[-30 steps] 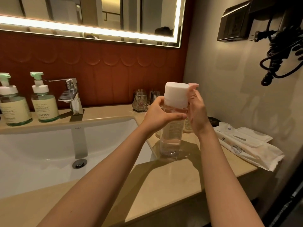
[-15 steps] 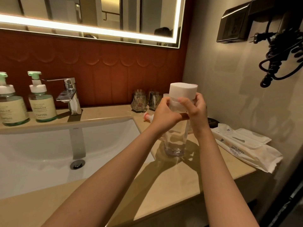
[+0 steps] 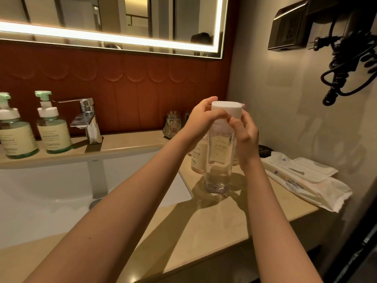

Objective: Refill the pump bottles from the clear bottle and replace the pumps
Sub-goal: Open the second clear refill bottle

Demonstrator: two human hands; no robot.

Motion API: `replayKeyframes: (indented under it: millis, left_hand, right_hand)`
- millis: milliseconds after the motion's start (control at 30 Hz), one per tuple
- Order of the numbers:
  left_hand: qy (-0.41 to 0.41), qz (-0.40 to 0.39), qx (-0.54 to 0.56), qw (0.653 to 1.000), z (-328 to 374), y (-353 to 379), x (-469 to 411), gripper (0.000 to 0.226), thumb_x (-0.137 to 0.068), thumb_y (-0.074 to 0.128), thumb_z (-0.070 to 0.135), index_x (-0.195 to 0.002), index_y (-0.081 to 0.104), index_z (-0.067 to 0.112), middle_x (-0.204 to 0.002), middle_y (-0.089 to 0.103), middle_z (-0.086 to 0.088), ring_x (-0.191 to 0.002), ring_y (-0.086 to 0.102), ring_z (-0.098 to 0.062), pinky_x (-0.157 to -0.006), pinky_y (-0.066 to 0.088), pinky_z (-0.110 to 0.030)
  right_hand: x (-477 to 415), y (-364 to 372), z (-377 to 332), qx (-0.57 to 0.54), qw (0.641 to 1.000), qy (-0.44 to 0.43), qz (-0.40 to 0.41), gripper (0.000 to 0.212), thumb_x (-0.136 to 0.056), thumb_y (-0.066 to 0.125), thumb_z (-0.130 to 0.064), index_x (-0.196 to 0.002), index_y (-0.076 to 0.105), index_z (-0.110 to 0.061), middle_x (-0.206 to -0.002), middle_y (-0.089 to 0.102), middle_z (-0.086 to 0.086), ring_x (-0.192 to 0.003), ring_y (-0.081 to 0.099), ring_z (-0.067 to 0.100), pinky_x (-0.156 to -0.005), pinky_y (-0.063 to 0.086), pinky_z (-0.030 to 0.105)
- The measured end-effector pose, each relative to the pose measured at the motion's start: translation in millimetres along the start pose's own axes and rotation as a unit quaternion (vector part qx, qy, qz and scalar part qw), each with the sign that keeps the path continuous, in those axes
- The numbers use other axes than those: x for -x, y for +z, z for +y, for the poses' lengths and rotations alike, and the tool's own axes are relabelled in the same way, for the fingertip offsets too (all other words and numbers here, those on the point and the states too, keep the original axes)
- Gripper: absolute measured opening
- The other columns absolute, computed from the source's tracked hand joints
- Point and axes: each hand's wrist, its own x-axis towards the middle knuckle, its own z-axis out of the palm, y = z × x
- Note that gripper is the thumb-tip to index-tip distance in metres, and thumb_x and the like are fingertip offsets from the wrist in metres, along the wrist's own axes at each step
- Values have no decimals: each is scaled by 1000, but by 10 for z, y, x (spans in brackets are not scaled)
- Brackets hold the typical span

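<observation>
A person stands at a bathroom counter [image 3: 204, 231] with both bare arms stretched forward. The clear bottle [image 3: 220, 160] is upright on the counter just right of the sink [image 3: 51, 190], and both hands meet at its top. The left hand [image 3: 204, 117] is curled over the white cap [image 3: 226, 108], with fingers wrapped around the cap's far side and the thumb at its lower edge. The right hand [image 3: 245, 135] grips the bottle's shoulder just under the cap, with fingers bent around the clear wall. How much liquid is inside cannot be told.

Close behind the clear bottle stands a bottle of pinkish liquid [image 3: 199, 158]. Its top is hidden by the left wrist.

Two green pump bottles [image 3: 54, 131] with their pumps on stand on the ledge at the far left, beside the chrome tap [image 3: 87, 119]. A glass cup [image 3: 172, 124] sits against the red wall. To the right, a pack of wet wipes [image 3: 306, 184] lies near the counter's edge. A coiled black cord [image 3: 346, 64] hangs on the wall above it.
</observation>
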Motion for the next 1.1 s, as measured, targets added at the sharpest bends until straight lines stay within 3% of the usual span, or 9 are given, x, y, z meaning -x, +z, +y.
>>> replayKeyframes:
  millis: [67, 167, 300, 433, 700, 800, 900, 1000, 1100]
  left_hand:
    - [12, 19, -24, 999, 3, 19, 7, 73, -78, 72, 19, -141, 35, 9, -120, 53, -3, -100, 55, -12, -69, 50, -15]
    - [55, 74, -71, 993, -5, 59, 18, 70, -74, 76, 27, -135, 44, 12, -119, 54, -1, -102, 54, -12, -68, 52, -12]
    - [78, 108, -124, 983, -3, 83, 7, 67, -71, 78, 35, -127, 47, 14, -112, 51, 3, -99, 54, -11, -67, 53, -15]
    - [27, -9, -100, 995, 58, 63, 16, 68, -78, 72, 17, -131, 30, 14, -105, 44, 4, -91, 53, -11, -61, 52, -11]
    - [86, 54, -220, 970, 117, 21, 10, 82, -70, 78, 37, -138, 39, 14, -126, 50, 1, -106, 49, -10, -79, 47, -16]
    - [61, 1, -256, 965, 204, 14, -41, 72, -72, 75, 40, -132, 45, 13, -114, 50, 3, -105, 52, -12, -82, 52, -20]
    - [30, -61, -213, 975, 228, -17, -57, 60, -77, 73, 27, -128, 43, 14, -103, 48, 5, -92, 53, -10, -69, 51, -13]
    - [13, -57, -143, 988, 168, -49, -56, 57, -77, 73, 18, -125, 43, 14, -100, 50, 6, -88, 54, -8, -67, 52, -13]
    - [50, 24, -166, 984, 134, -5, -83, 65, -71, 78, 33, -124, 45, 14, -107, 51, 4, -94, 55, -10, -68, 52, -13]
  right_hand:
    - [30, 19, 26, 30, 999, 9, -22, 86, -65, 59, -53, -140, 36, -17, -125, 51, 9, -111, 54, 19, -88, 53, 35]
    - [54, 69, 67, 54, 998, 28, -28, 94, -70, 72, -31, -147, 19, -20, -132, 47, 6, -112, 53, 17, -94, 50, 44]
    - [48, 89, 75, 52, 998, 36, -12, 84, -78, 72, -9, -146, 23, -17, -132, 47, 5, -105, 50, 11, -97, 47, 40]
    - [86, 89, 58, 70, 997, 17, -7, 69, -81, 69, -13, -139, 32, -14, -131, 50, 7, -97, 51, 7, -95, 48, 39]
    - [119, 132, 72, 53, 998, 34, 21, 76, -77, 74, -17, -140, 32, -19, -134, 49, 4, -113, 52, 17, -97, 48, 44]
    - [124, 137, 98, 43, 998, 30, 31, 82, -75, 76, -23, -142, 28, -21, -132, 50, 5, -108, 54, 15, -85, 50, 29]
    - [100, 130, 100, 62, 998, 18, 29, 84, -74, 76, -26, -143, 28, -19, -133, 49, 3, -100, 52, 4, -80, 48, 19]
    - [99, 122, 95, 57, 998, 21, 35, 86, -73, 77, -24, -144, 29, -18, -132, 49, 2, -111, 50, 11, -93, 51, 36]
    - [129, 130, 74, 51, 998, 21, 28, 90, -71, 79, -24, -144, 27, -21, -129, 50, -1, -105, 52, 11, -93, 50, 38]
